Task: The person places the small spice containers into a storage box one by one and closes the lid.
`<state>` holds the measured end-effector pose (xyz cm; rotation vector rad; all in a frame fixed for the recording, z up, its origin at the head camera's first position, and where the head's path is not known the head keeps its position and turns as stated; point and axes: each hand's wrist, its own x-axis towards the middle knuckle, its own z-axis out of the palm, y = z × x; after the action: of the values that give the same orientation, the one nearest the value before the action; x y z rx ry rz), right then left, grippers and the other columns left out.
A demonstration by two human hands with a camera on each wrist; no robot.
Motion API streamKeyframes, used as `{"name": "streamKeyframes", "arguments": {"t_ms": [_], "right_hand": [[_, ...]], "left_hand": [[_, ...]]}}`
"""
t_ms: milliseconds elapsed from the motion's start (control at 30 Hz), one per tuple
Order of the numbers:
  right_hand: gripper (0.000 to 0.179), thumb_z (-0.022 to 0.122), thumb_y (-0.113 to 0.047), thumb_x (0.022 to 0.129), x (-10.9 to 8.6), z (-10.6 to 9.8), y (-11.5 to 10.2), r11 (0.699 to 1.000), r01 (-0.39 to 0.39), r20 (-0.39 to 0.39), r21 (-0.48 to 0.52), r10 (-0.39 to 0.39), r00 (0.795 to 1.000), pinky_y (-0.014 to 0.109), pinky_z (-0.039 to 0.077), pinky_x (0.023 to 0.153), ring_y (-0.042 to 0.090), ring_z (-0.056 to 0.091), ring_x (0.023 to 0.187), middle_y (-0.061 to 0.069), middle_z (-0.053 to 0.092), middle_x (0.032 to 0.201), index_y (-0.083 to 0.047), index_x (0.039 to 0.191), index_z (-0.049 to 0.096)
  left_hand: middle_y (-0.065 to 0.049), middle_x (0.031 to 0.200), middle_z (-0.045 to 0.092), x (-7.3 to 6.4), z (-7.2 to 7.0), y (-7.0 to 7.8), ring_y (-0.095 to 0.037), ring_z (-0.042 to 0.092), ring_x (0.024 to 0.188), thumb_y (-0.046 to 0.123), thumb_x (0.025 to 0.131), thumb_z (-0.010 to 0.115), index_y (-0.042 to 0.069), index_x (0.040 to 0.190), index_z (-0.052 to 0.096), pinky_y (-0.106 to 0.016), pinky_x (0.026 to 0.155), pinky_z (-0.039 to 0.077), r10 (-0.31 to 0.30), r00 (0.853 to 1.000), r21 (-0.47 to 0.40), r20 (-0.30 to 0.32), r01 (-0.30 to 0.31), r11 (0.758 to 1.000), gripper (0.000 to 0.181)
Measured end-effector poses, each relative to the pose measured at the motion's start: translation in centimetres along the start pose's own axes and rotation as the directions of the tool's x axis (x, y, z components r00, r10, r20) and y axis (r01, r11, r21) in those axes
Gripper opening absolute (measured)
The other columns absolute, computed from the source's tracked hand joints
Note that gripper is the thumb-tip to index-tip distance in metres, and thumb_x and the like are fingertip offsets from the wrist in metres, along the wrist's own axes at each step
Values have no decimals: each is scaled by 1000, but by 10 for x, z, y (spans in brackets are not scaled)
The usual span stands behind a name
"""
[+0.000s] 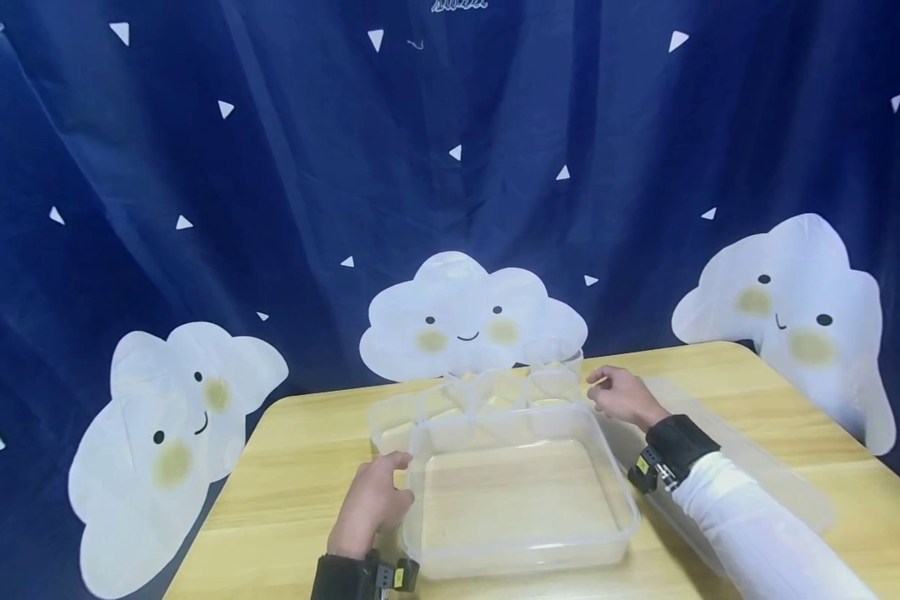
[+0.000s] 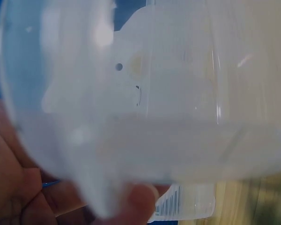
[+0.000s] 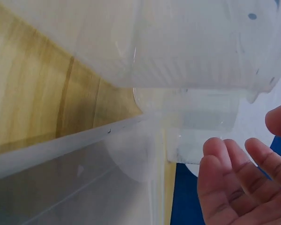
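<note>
Evidently the large clear plastic box (image 1: 525, 560) sits on the wood-grained desk (image 1: 292, 467), midway between the two arms, and the desktop shows through its bottom. Just behind it, a cluster of small clear containers (image 1: 498, 392) stands near the far edge of the desk, some partly overlapped by the box's back wall.

The left hand (image 1: 372, 500) is at the box's left wall, thumb and forefinger apart, the fingers loosely bent. In the left wrist view blurred clear plastic covers part of those fingers, so whether they touch the wall cannot be told. A barcode label (image 2: 168, 204) shows near the fingertips there.

The right hand (image 1: 621, 396) hovers past the box's far right corner, just beside the rightmost of the small containers. Its thumb stands apart from the softly curved fingers, with nothing between them.

A flat translucent panel (image 1: 780, 475) lies on the desk to the right of the box, partly under the right arm in its white sleeve (image 1: 765, 525). Both wrists wear black bands (image 1: 682, 442). Behind everything hangs a dark blue curtain (image 1: 307, 167) with smiling white clouds (image 1: 468, 312) and small white triangles.
</note>
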<state>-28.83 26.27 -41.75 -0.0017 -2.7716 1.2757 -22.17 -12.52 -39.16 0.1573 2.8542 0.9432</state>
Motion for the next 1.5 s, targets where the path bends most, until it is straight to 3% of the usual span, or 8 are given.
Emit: {"name": "streamKeyframes", "arguments": {"t_ms": [200, 400, 600, 700, 867, 1067, 1500], "right_hand": [[35, 58, -15, 88, 7, 4, 0, 999, -20, 23, -30, 20, 1000, 31, 52, 63, 19, 65, 72, 13, 68, 89, 6, 116, 56], [36, 60, -14, 87, 15, 1, 0, 999, -47, 47, -14, 48, 998, 30, 52, 62, 17, 65, 67, 13, 66, 88, 6, 117, 54], [38, 60, -11, 87, 19, 1, -1, 995, -82, 83, 52, 78, 994, 29, 54, 60, 17, 64, 65, 17, 64, 88, 8, 119, 52], [40, 60, -11, 87, 20, 4, -1, 993, -91, 95, 72, 84, 992, 29, 54, 59, 17, 63, 65, 16, 62, 88, 9, 120, 51], [41, 59, -11, 85, 22, 8, 1, 995, -80, 96, 52, 75, 993, 27, 54, 59, 15, 60, 62, 11, 62, 80, 10, 120, 52], [41, 58, -9, 84, 20, 10, 5, 998, -56, 83, 26, 53, 995, 29, 54, 57, 14, 60, 61, 10, 62, 78, 12, 118, 52], [38, 56, -6, 83, 23, 12, 3, 1000, -21, 62, -11, 22, 998, 28, 53, 56, 13, 61, 58, 7, 64, 73, 15, 114, 56]], "left_hand": [[-20, 121, 59, -2, 0, -3, -28, 54, 90, -1, 77, 67, 1, 124, 61, -38, 65, 49, 30, 1000, 3, -4, -30, 1000, 47], [-22, 122, 60, -2, 2, -4, -22, 55, 68, -1, 76, 65, -1, 125, 59, -36, 60, 48, 65, 998, -23, -16, -66, 998, 49], [-18, 121, 61, -1, 3, -3, -30, 55, 95, 0, 76, 67, 1, 124, 61, -44, 72, 51, 58, 998, 3, -26, -58, 998, 48], [-20, 122, 60, -1, 3, -2, -29, 57, 89, 0, 76, 66, 1, 125, 61, -43, 68, 52, 47, 999, -11, -22, -47, 999, 49], [-19, 123, 59, -2, 2, -2, -31, 57, 93, 0, 77, 67, 1, 125, 60, -48, 73, 53, 38, 999, -10, -20, -38, 999, 49], [-18, 122, 60, -1, 4, -2, -41, 52, 111, 0, 76, 68, 1, 123, 61, -58, 86, 48, 68, 997, 13, -30, -67, 998, 48], [-17, 122, 61, -1, 2, -2, -36, 53, 105, -1, 76, 67, 2, 123, 61, -47, 73, 51, 47, 998, 14, -37, -46, 999, 48]]}}
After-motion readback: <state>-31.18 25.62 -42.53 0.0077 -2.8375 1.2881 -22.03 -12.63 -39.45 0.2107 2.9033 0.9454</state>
